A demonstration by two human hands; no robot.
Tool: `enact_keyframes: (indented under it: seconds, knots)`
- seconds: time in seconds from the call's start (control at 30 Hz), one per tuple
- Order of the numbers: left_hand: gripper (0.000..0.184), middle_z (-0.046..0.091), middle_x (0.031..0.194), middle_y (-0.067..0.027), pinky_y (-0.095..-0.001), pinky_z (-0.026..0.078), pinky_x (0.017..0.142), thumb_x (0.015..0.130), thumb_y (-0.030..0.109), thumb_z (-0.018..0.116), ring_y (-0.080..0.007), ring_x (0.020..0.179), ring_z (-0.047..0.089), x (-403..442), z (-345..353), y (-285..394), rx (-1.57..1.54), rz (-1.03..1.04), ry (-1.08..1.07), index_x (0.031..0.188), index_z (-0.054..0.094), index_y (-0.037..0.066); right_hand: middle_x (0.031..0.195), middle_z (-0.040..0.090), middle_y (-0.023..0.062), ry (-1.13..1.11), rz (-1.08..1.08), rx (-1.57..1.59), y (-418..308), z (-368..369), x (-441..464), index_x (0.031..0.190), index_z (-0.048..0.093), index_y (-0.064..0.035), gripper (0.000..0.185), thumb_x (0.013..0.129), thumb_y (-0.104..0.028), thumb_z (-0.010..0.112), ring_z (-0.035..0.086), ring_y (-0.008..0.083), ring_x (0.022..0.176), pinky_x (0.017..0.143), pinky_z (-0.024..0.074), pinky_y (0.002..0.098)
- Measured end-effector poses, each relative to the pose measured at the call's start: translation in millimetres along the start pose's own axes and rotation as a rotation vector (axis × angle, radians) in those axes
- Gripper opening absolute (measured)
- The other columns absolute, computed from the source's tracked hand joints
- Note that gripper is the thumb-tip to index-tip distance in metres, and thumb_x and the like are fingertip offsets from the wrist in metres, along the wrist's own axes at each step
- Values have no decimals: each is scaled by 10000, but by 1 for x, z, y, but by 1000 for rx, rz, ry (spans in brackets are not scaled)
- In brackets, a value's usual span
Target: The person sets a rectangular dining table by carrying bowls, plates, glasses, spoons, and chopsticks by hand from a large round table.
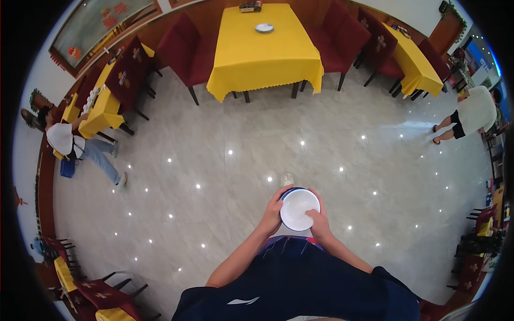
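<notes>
A white bowl (297,207) with a blue outer rim is held in front of my body, its opening facing up at me. My left hand (274,208) grips its left side, with the fingers wrapped round the outside. On the other side, my right hand (318,218) holds the bowl with the thumb over the rim and inside. Other fingers of both hands are partly hidden behind it. Whether more bowls are stacked beneath cannot be made out.
Ahead stands a yellow-covered table (265,59) bearing a small stack of plates (264,28), with dark red chairs (184,51) beside it. One person (80,142) leans at a left table; another person (474,111) bends at the right. Shiny grey tiles (230,176) lie between.
</notes>
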State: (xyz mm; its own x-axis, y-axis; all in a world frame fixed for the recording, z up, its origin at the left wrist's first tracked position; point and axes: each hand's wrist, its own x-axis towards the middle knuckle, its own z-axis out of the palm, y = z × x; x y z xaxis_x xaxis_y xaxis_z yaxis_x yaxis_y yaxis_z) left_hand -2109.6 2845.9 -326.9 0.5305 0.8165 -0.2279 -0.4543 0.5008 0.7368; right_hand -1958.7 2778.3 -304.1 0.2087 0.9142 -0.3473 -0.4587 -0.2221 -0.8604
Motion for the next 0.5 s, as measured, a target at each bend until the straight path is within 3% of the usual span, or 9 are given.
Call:
enact_keyframes:
  seconds: [0.17, 0.3, 0.4, 0.47, 0.5]
  knots:
    - [634, 542, 1319, -134, -354, 441, 1022, 911, 413, 554, -235, 1205, 546, 134, -13, 44, 69, -39, -69, 1421, 423, 60, 1324, 508, 147, -12, -31, 72, -25, -4, 137, 1440, 370, -50, 652, 794, -16, 451, 509, 228, 1218, 1033, 404, 327]
    - [720, 543, 1315, -136, -361, 437, 1033, 870, 494, 599, -241, 1217, 541, 238, -26, 99, 141, -87, 21, 1409, 430, 48, 1311, 512, 149, -51, -6, -15, -58, 7, 249, 1440, 357, -51, 632, 817, -25, 461, 496, 224, 1225, 1051, 390, 330]
    - [746, 542, 1317, -140, -370, 445, 1034, 870, 518, 610, -250, 1227, 540, 303, -49, 141, 126, -85, 57, 1408, 420, 36, 1267, 537, 159, -167, 19, -238, -95, 25, 331, 1456, 316, -69, 620, 861, -67, 488, 562, 231, 1128, 961, 470, 345]
    - [761, 540, 1320, -139, -371, 458, 1024, 867, 534, 608, -254, 1224, 542, 334, -67, 163, 132, -66, 112, 1418, 407, 48, 1206, 575, 168, -347, 186, -409, -126, 40, 376, 1477, 277, -119, 635, 889, -121, 515, 623, 231, 1006, 795, 548, 357]
    - [794, 536, 1323, -138, -373, 469, 1015, 846, 572, 613, -258, 1220, 546, 348, -70, 178, 131, -77, 149, 1420, 407, 63, 1151, 611, 178, -359, 175, -382, -126, 50, 398, 1475, 273, -161, 632, 897, -165, 529, 669, 242, 857, 652, 566, 353]
